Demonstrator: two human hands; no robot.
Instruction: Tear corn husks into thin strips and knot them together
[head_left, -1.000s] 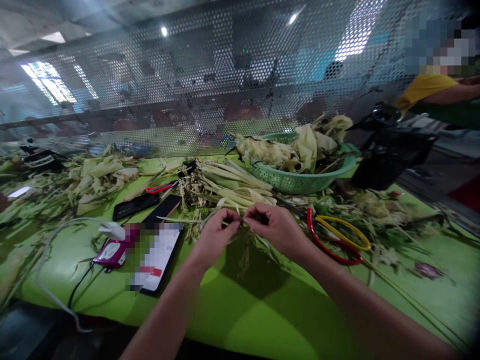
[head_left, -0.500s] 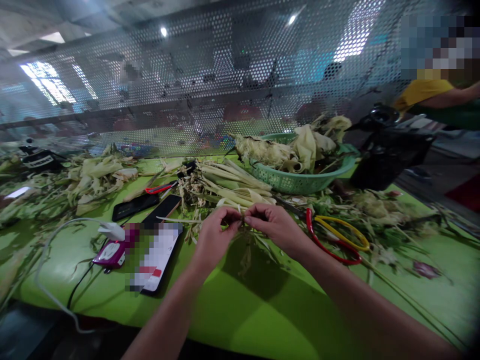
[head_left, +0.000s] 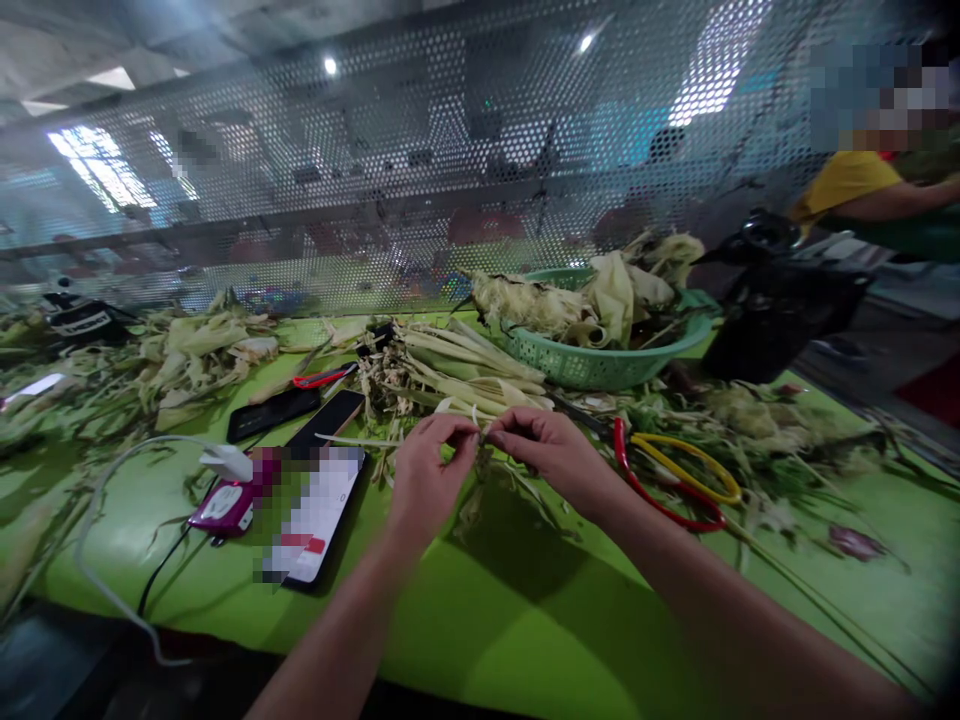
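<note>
My left hand [head_left: 429, 470] and my right hand [head_left: 546, 450] meet over the green table [head_left: 480, 640], fingertips almost touching. Each pinches thumb against fingers on a thin plant strip, apparently corn husk; it is mostly hidden by the fingers. Wispy pale fibres [head_left: 474, 495] hang just below them. A narrow pale strip [head_left: 356, 440] sticks out to the left of my left hand. Behind both hands lies a bundle of long corn husks [head_left: 472, 365]. Scissors with red and yellow handles [head_left: 679, 465] rest to the right of my right hand.
A green basket [head_left: 600, 365] of husks stands at the back, a black container [head_left: 780, 310] beside it. Phones [head_left: 322, 520], a purple power strip [head_left: 225, 505] and a white cable [head_left: 94, 530] lie left. Plant scraps [head_left: 757, 420] cover the right. A person in yellow [head_left: 855, 185] is far right.
My fingertips stay pinched together, shifted only slightly. The hanging fibres below them have swung a little to the left and up. The view has moved slightly.
</note>
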